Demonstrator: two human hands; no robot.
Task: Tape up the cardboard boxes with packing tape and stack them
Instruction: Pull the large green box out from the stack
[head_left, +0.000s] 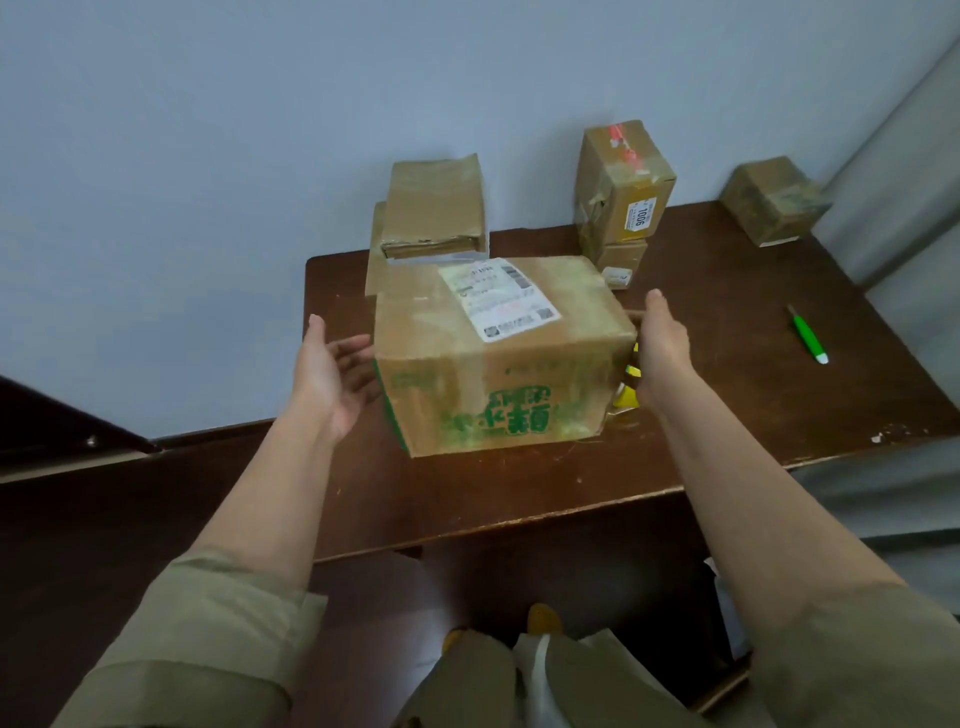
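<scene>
Head view, big box: a large cardboard box (498, 358) with green print on its near face and a white label (498, 299) on top sits in the middle of the frame, on the brown table (727, 374).
Left hand: the left hand (332, 374) is at the left of the frame, just beside the box's left side, palm turned toward it, fingers relaxed and spread, gripping nothing; whether the fingertips touch the cardboard cannot be told.
Right hand: the right hand (662, 343) is flat against the box's right edge with straight fingers pointing away from the camera, curled round nothing.
Tape: something yellow (627, 387), partly hidden between the box and the right wrist, lies on the table; what it is cannot be told for sure.
Other boxes: behind the big box, upper centre, stands an opened box (434, 208) against the wall. Right of it, a taped box with red marks (623, 182) rests on a smaller box (621, 262). A further small box (774, 200) sits at the upper right corner of the table.
Pen: a green pen (808, 335) lies on the table at the right, well apart from the boxes.
Clothing: olive sleeves (197, 639) are pushed up both forearms.
</scene>
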